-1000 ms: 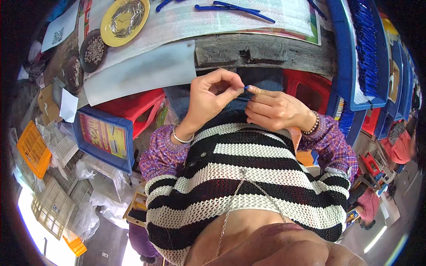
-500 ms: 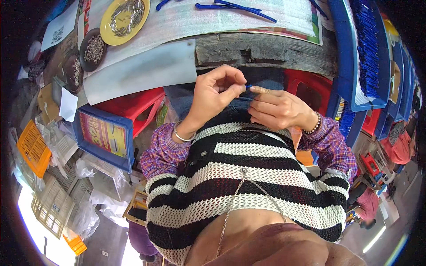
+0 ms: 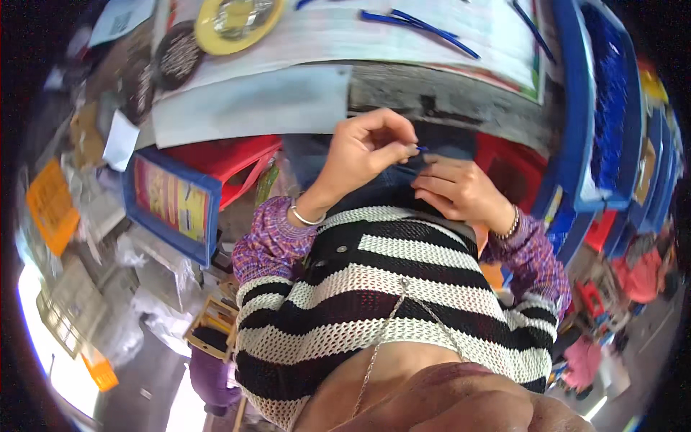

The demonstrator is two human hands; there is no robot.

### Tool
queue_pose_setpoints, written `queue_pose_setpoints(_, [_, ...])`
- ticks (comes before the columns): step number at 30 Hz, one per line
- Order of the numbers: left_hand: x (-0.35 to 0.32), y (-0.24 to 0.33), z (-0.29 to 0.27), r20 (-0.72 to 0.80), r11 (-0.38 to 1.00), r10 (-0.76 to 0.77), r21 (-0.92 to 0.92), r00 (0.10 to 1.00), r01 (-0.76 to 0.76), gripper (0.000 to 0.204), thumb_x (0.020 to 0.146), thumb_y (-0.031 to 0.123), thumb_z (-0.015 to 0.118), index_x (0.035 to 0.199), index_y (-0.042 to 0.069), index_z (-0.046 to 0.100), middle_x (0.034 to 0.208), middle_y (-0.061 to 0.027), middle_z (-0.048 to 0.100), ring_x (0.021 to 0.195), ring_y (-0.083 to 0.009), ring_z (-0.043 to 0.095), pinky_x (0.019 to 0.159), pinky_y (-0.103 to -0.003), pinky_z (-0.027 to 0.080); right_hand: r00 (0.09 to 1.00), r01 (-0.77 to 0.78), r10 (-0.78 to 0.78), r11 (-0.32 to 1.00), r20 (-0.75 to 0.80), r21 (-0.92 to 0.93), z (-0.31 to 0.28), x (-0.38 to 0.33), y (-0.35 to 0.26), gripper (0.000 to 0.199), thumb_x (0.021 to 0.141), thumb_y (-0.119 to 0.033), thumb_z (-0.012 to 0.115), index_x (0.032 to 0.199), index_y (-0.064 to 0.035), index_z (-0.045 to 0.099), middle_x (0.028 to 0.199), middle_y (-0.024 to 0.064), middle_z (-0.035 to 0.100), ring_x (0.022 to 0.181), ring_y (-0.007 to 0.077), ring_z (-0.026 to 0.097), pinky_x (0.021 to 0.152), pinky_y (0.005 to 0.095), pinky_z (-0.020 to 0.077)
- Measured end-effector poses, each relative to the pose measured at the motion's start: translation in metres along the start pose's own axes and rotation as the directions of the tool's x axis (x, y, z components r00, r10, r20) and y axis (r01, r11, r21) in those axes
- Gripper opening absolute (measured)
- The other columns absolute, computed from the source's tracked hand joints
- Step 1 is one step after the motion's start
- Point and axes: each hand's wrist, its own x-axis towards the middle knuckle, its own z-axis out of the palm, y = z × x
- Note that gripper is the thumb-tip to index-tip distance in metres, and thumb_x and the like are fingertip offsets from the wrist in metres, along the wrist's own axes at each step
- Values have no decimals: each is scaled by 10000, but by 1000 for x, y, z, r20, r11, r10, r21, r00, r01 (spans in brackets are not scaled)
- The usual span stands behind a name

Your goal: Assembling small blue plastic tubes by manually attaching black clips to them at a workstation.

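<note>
My left hand [image 3: 366, 150] pinches a thin, short blue piece [image 3: 422, 148] between thumb and fingertips, above my lap near the table's edge. One end of the piece juts from the pinch toward my other hand. My right hand [image 3: 461, 189] is closed just right of it and a little lower, fingers curled inward; whatever its fingertips hold, if anything, is hidden. On the table ahead lie several slim blue sticks [image 3: 425, 30] with widened ends. A yellow dish [image 3: 207, 37] of small metal pins and a dark bowl [image 3: 178, 56] of tiny metal parts sit at the far left.
Blue bins [image 3: 576, 108] packed with blue pieces stand along the right. The grey sheet [image 3: 245, 104] overhangs the wooden table edge [image 3: 468, 97]. Red stools [image 3: 234, 169] show under the table, with a blue crate [image 3: 213, 216] at left. Other people are in the background at lower right.
The view has shifted, so the tabletop sits slightly farther right and lower. My right index finger, stretched out against the blue piece before, is now more curled and a little below it.
</note>
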Motion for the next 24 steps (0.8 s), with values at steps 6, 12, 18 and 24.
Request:
queue_pose_setpoints(6, [-6,28,-40,-154,967,180,211,972,-145,109,785,-58,606,883,-10,616,820,-50,633,749,-103,605,680,-219,492,851,-366,416,908,321,-205,2,-14,17,345,736,-110,632,1071,-35,598,1137,101,600,891,336,606,724,399,496])
queue_pose_setpoints(12, [-35,93,-168,-399,495,754,867,521,-54,164,791,58,613,940,70,683,831,-13,674,726,-70,576,675,-218,460,827,-508,491,861,272,-11,-29,15,-4,309,709,-9,621,1017,-23,623,992,119,635,732,263,625,634,318,493])
queue_pose_setpoints(18, [-64,116,-285,-333,233,873,926,356,296,135,775,125,632,890,110,702,755,-97,665,624,-174,599,603,-280,474,895,-446,441,887,69,116,-60,35,-12,247,727,47,565,961,14,638,868,76,638,646,98,570,583,217,446])
queue_pose_setpoints(24, [-64,103,-313,-204,21,883,917,423,399,157,799,153,606,930,152,695,851,-111,665,753,-259,633,686,-329,487,914,-382,352,914,-200,-135,-87,49,12,241,808,25,561,1043,-5,605,959,68,639,734,99,575,611,217,459])
